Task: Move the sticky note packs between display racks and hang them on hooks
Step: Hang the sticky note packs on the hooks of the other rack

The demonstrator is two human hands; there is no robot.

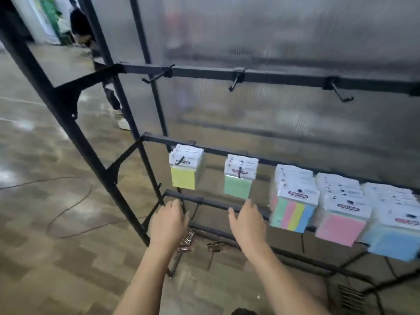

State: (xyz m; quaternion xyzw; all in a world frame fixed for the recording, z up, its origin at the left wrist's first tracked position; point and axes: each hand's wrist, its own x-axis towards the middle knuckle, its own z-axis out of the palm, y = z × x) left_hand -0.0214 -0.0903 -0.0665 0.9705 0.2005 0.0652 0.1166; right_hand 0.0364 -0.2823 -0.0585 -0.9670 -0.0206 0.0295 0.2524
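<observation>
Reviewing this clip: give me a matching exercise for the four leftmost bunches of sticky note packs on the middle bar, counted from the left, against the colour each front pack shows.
Things:
1. first bunch
2. second bunch
3. third bunch
4. fourth bunch

Colours:
A. pink
B. yellow
C. stripes of green, pink, yellow and blue
D. green

Pairs: 1-B, 2-D, 3-C, 4-A.

All hang on the middle bar; the left hand and right hand reach with relaxed fingers below them, holding no pack.

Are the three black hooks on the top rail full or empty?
Empty: all three black hooks on the top rail stick out bare.
</observation>
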